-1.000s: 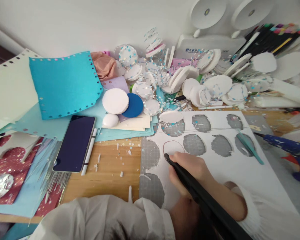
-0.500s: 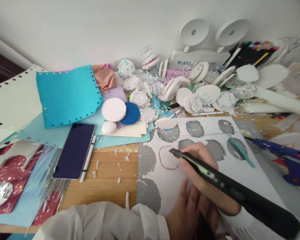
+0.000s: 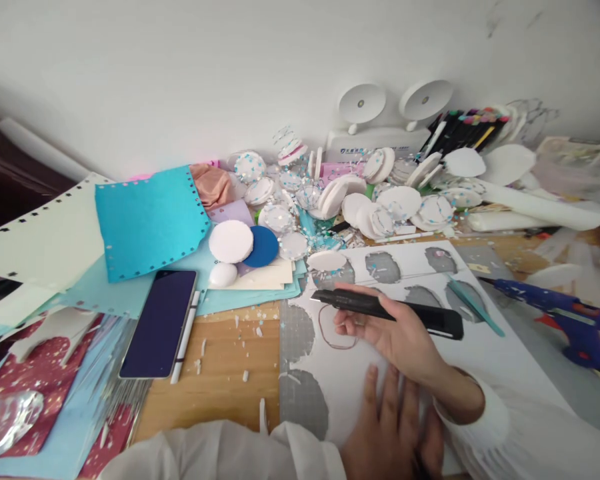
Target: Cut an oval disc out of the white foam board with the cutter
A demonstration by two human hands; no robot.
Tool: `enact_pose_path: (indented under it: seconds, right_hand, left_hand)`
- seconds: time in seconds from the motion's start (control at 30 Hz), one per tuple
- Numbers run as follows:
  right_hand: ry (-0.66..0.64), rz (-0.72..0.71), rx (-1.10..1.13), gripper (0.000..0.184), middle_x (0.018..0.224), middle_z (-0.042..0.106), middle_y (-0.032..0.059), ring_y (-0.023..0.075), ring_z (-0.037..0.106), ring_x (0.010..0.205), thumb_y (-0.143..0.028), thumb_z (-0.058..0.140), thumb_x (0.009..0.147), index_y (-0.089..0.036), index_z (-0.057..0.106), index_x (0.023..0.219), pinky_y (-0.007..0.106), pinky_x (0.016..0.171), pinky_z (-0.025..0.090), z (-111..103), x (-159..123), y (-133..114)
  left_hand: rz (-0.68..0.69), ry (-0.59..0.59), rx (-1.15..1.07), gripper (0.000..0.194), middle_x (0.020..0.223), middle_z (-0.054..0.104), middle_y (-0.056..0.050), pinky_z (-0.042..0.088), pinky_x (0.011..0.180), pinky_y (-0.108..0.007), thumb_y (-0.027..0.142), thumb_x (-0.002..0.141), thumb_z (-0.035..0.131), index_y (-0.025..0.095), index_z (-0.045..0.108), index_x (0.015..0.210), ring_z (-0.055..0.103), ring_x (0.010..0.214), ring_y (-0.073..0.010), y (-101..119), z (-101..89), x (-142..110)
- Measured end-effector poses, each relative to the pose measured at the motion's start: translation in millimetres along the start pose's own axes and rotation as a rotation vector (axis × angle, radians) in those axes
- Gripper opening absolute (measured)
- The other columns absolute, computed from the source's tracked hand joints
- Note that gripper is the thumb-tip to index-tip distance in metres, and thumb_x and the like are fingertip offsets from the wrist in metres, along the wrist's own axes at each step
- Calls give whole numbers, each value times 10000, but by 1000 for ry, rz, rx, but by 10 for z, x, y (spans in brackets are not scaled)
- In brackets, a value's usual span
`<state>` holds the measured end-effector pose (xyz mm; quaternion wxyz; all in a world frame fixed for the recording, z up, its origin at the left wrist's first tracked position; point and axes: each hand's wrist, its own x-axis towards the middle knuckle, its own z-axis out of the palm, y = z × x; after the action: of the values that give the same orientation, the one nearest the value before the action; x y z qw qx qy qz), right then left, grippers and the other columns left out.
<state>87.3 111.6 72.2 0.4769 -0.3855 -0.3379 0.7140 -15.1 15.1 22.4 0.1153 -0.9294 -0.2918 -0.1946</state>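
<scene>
On my screen, I am holding a black plastic utility knife (image 3: 365, 304) with the right hand (image 3: 410, 337), fingers curled around it, its tip pointing toward the ragged left edge of a white hole-cut sheet (image 3: 480, 363). The left hand (image 3: 389, 430) is resting palm-down on the sheet's near side, fingers loosely spread, seemingly empty. A brown-drawn circle (image 3: 335, 337) is showing below the tip; a slim teal tool (image 3: 475, 307) is lying by the right edge.

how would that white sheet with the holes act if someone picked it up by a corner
The white sheet might bend or tear at the narrow strips between holes. Ragged cut edges suggest it crumbles easily. The left hand rests on it, so it would probably resist lifting there.
</scene>
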Motion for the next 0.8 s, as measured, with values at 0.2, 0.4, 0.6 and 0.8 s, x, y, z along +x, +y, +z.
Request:
enact_pose_path:
  seconds: [0.2, 0.4, 0.6, 0.8]
  right_hand:
    - [27, 28, -48, 421, 935, 689, 96, 200, 650, 875, -470, 503, 897, -206, 573, 1218, 379, 824, 530, -24, -4, 2]
    - [-41, -56, -104, 344, 891, 664, 63, 175, 627, 842, -421, 499, 917, -243, 582, 1199, 347, 795, 521, -48, -5, -2]
    - [43, -204, -319, 242, 696, 595, -6, 147, 574, 652, -371, 550, 889, -236, 584, 1086, 287, 617, 474, -147, 67, 0]
    - [46, -237, -402, 316, 771, 638, 17, 152, 598, 671, -392, 469, 921, -220, 521, 1180, 304, 649, 487, -151, 83, -32]
  left_hand:
    - [-29, 69, -6, 340, 1287, 618, -58, 305, 1039, -527, 350, 920, 458, 256, 576, 1225, 583, 1151, -278, 30, 53, -24]
    - [-50, 63, -20, 347, 1322, 592, -69, 342, 1020, -506, 323, 914, 483, 242, 555, 1244, 565, 1192, -284, 54, 72, -35]
    - [-74, 129, -36, 296, 1201, 673, -60, 364, 1014, -498, 294, 891, 530, 220, 593, 1172, 606, 1145, -281, -3, -27, 44]
    - [-55, 109, -58, 296, 1211, 667, -71, 338, 1022, -518, 315, 898, 522, 212, 608, 1162, 605, 1143, -295, -24, -71, 66]
